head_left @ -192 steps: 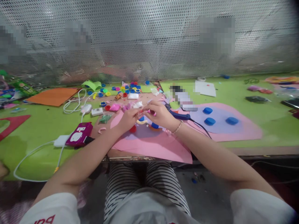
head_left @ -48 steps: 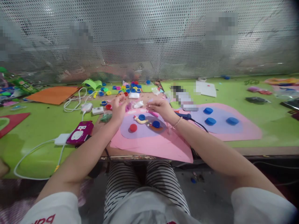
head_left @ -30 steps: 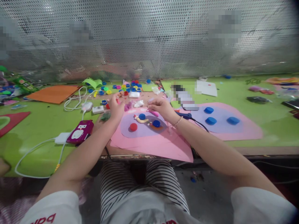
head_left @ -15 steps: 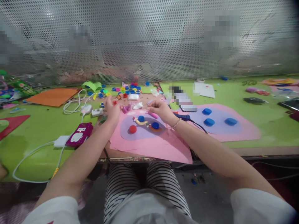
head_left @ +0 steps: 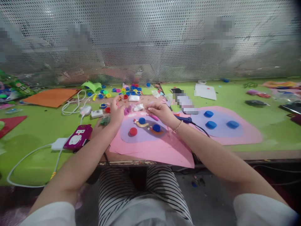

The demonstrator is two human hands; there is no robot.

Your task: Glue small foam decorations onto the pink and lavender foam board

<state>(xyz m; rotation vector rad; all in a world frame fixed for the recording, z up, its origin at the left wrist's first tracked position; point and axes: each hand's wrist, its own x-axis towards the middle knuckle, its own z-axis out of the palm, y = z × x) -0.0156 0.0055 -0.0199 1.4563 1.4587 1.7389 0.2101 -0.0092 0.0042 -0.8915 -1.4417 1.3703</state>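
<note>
Across the green table (head_left: 39, 124), the left hand (head_left: 117, 114), fingers curled, any grip unclear, had edged nearer the right hand (head_left: 164, 115), whose fingertips were together just beside the magenta piece (head_left: 153, 117) at mid-frame.

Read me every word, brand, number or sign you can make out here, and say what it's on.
No text is readable for certain.
Green bottle: light lettering on its label, too blurred to read.
Magenta socket block: pale shapes, no legible words or numbers.
Flat, partly pixelated object: nothing legible.
</note>
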